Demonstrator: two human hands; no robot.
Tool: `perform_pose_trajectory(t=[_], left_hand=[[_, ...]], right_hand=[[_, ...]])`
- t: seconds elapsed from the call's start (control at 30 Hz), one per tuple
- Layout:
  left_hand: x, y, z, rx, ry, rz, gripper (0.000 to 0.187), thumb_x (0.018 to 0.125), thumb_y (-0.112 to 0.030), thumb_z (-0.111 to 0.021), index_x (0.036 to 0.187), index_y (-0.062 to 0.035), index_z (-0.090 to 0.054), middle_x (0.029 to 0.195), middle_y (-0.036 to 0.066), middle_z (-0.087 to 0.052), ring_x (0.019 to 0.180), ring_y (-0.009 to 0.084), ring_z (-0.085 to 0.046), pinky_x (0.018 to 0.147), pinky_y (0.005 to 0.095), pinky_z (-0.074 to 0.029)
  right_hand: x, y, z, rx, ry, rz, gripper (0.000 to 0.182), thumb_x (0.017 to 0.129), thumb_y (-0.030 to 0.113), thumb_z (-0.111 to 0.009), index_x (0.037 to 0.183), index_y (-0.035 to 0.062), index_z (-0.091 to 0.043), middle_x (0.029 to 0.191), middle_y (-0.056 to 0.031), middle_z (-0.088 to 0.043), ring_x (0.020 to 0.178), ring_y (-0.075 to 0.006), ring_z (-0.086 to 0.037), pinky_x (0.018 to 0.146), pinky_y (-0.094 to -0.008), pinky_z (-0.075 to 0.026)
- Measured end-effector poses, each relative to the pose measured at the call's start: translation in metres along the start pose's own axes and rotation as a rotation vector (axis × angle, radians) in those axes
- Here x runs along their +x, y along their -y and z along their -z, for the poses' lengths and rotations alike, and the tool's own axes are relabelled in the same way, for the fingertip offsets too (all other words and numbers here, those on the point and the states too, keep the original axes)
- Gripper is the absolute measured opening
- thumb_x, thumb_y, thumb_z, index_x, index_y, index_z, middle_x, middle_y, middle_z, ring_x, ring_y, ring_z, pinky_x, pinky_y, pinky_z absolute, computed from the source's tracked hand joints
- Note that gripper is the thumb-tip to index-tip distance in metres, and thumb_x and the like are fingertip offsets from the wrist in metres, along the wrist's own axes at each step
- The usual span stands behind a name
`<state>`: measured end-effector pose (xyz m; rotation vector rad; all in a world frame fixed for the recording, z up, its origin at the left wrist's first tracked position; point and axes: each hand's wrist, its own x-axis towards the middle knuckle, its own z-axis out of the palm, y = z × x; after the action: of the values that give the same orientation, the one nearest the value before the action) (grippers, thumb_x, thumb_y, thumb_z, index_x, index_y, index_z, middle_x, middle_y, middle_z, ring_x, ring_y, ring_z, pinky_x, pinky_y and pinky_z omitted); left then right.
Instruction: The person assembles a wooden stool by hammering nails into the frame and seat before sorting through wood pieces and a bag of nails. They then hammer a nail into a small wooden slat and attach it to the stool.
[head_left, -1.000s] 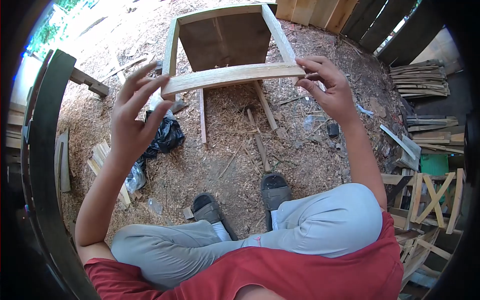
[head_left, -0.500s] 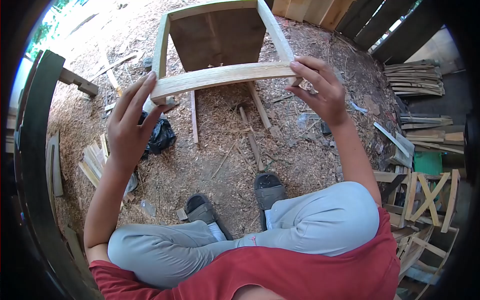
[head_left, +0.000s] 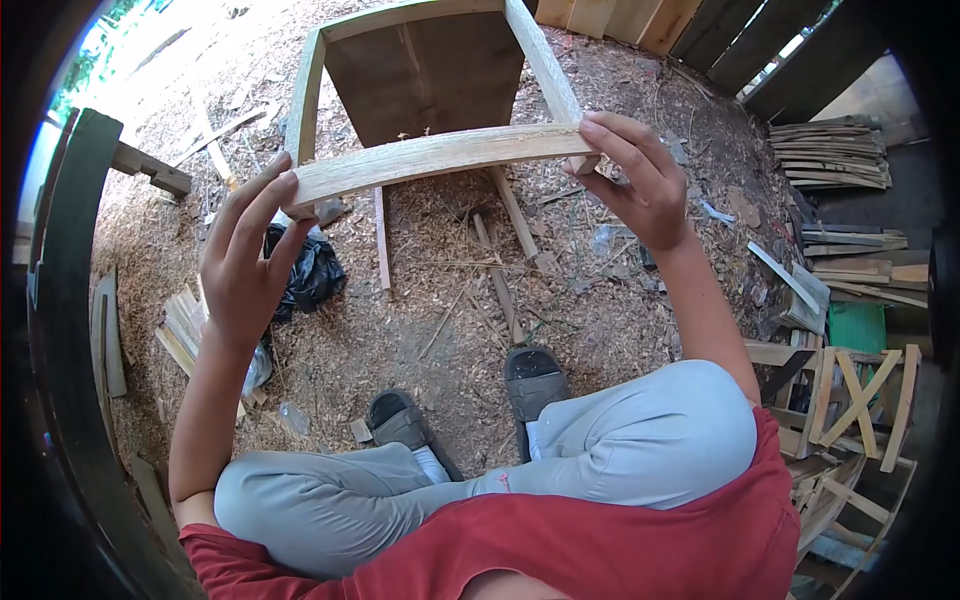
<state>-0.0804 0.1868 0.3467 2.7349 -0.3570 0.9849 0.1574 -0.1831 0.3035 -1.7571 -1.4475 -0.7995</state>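
In front of me is a pale wooden frame [head_left: 440,158] with a slightly bowed near bar and two side bars running away to a far bar. My left hand [head_left: 235,275] grips the left near corner, fingers over the outer end and thumb below. At the opposite corner, my right hand [head_left: 645,190] pinches the bar's end, with the fingers on top and the thumb underneath. A brown board [head_left: 425,85] shows through the frame's opening. Small wood curls stick up from the near bar's back edge.
Shavings cover the ground [head_left: 420,335]. A black plastic bag [head_left: 312,275] and loose slats [head_left: 182,328] lie at left. A long stick [head_left: 497,280] lies beyond my sandals [head_left: 535,380]. Stacked strips [head_left: 828,155] and crossed-slat pieces [head_left: 855,400] are at right; a dark post [head_left: 75,260] stands left.
The frame's left side has swung left and its left near corner has dropped slightly, my left hand moving with it. My right hand has barely moved.
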Motion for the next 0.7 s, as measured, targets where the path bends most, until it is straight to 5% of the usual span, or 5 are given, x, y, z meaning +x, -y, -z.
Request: perform_pose_trajectory(t=[0.27,0.7], left_hand=[[0.005,-0.003,-0.004,-0.1,-0.113,-0.019,0.051,0.087,-0.002,-0.087,0.135,-0.0019,-0.07,0.139,0.02,-0.072,0.123,0.0349,-0.074,0.099,0.0422,-0.064],[0.009,0.001,-0.01,0.005,-0.187,-0.118,0.051,0.081,-0.002,-0.092,0.129,-0.001,-0.075,0.122,0.017,-0.077,0.115,0.0316,-0.076,0.108,0.0476,-0.063]], right_hand=[[0.001,0.006,-0.002,-0.037,-0.012,-0.005,0.057,0.078,0.002,-0.092,0.132,0.0045,-0.074,0.13,-0.0136,-0.074,0.114,-0.0301,-0.075,0.096,-0.0398,-0.066],[0.007,0.008,0.0,-0.104,0.032,0.005,0.057,0.08,0.006,-0.093,0.133,0.0044,-0.075,0.13,-0.0127,-0.073,0.114,-0.0294,-0.075,0.094,-0.0397,-0.066]])
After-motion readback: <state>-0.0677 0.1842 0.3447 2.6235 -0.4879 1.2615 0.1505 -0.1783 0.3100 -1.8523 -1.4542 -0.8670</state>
